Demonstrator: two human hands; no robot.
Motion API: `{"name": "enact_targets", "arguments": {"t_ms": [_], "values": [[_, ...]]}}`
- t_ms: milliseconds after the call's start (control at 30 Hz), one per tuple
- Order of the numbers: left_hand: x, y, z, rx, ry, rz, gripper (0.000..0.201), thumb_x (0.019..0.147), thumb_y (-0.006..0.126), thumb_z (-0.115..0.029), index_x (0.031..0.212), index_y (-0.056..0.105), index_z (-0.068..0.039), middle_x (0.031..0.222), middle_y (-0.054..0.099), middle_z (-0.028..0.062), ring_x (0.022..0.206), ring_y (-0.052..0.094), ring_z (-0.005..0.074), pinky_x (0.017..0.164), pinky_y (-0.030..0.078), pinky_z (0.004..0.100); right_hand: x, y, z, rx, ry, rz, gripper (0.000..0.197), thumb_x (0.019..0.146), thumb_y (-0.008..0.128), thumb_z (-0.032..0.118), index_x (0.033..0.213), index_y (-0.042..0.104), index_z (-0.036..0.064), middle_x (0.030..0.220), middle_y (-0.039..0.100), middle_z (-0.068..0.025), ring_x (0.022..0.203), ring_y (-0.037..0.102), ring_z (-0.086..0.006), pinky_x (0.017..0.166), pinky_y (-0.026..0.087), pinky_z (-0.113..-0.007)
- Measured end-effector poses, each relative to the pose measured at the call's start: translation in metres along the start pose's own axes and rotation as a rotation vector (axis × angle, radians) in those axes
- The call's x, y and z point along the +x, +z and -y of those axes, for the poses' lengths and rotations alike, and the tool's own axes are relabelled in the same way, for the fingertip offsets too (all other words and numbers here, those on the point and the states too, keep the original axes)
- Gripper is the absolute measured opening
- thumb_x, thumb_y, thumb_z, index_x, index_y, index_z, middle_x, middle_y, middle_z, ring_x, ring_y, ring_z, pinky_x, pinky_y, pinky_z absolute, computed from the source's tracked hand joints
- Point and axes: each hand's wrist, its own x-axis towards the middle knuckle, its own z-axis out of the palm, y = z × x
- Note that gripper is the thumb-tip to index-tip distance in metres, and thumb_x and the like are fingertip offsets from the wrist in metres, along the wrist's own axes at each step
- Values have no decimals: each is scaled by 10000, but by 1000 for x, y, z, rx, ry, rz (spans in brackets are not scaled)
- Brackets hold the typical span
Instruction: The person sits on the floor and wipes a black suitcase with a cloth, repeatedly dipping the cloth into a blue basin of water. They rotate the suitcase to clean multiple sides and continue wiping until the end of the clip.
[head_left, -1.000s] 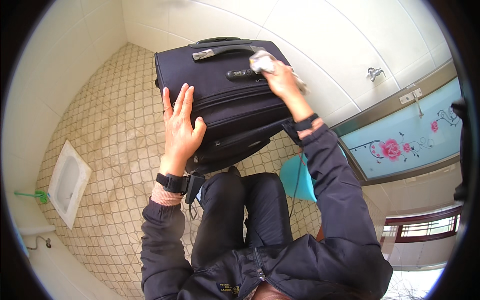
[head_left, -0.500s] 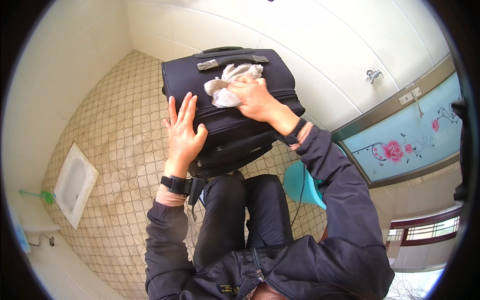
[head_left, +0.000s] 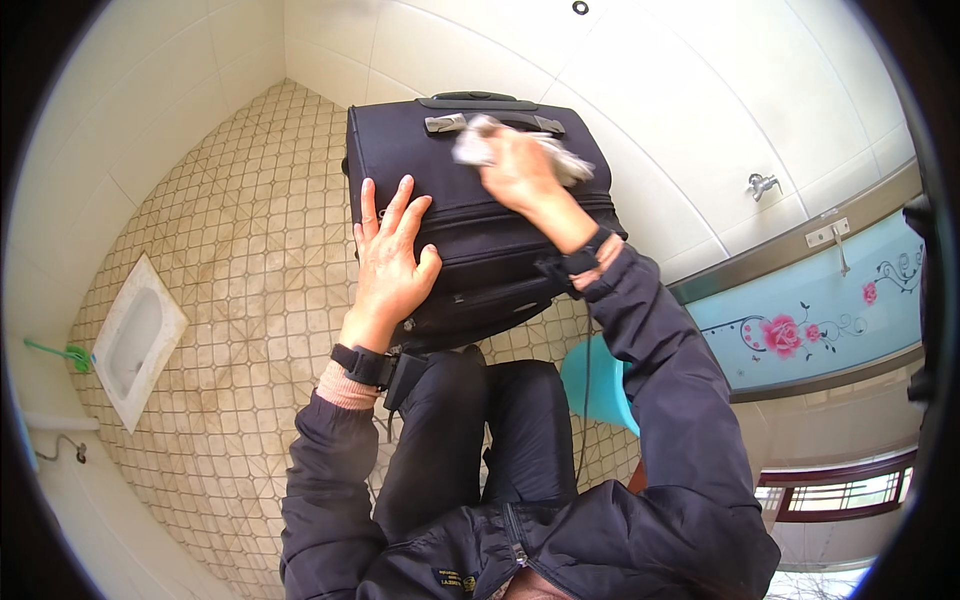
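Observation:
A dark suitcase (head_left: 430, 150) stands upright on the tiled floor in front of me, its top face and grey-ended carry handle (head_left: 550, 126) toward me. My right hand (head_left: 522, 172) is closed round a whitish cloth (head_left: 566, 165) and presses it on the suitcase top, just below the handle; the cloth is slightly smeared by motion. Lying against the suitcase's left front edge, my left hand (head_left: 390, 265) has its fingers spread and holds nothing. Black straps with small devices are on both wrists.
A turquoise bucket (head_left: 592, 380) stands right of my legs, with a dark cable (head_left: 586, 400) hanging before it. At left a white squat toilet (head_left: 138, 340) is set in the floor, beside a green brush (head_left: 75, 355). A metal tap (head_left: 763, 186) and a blue flowered door (head_left: 810, 320) are on the right.
My right hand has slid the cloth upward and a little right, close to the handle. My left hand still rests at the suitcase edge. The whole view has shifted slightly.

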Motion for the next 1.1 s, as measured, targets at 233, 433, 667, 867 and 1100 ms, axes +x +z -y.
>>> {"name": "enact_targets", "arguments": {"t_ms": [233, 433, 667, 867, 1100], "values": [[3, -2, 3, -9, 35, -15, 508, 751, 541, -165, 1252, 580, -88, 1545, 364, 56, 1492, 87, 380, 1082, 174, 716, 18, 18, 59, 387, -422, -242, 373, 768, 602, 84, 1135, 662, 55, 1125, 664, -188, 1071, 605, -370, 996, 452, -443], [7, -8, -2, 47, -90, 45, 506, 733, 532, -157, 1236, 570, -128, 1534, 384, -1, 1506, 97, 314, 1057, 105, 772, 12, -11, -21, 315, -200, 94, 479, 741, 593, 39, 1198, 679, 154, 1148, 678, -144, 1085, 630, -317, 966, 489, -394], [5, -5, -2, 23, -94, 56, 511, 733, 532, -160, 1243, 558, -136, 1532, 389, -5, 1507, 105, 304, 1067, 93, 764, -3, -19, -117, 420, 241, 174, 308, 748, 616, 121, 1029, 741, 132, 927, 724, -152, 933, 695, -311, 832, 526, -383], [6, -7, 0, 35, -102, 38, 530, 735, 526, -146, 1265, 551, -147, 1543, 374, -21, 1512, 61, 294, 1079, 84, 759, -29, -15, -167, 298, 437, -48, 247, 773, 653, 216, 947, 743, 66, 860, 724, -168, 830, 712, -277, 768, 530, -390], [4, -4, 0, 5, -86, 33, 512, 736, 525, -156, 1244, 549, -99, 1554, 353, 17, 1507, 41, 337, 1085, 110, 747, -3, -13, -207, 865, 766, -11, 379, 919, 631, 286, 1147, 640, -17, 992, 711, -141, 919, 675, -236, 765, 520, -364]]}}
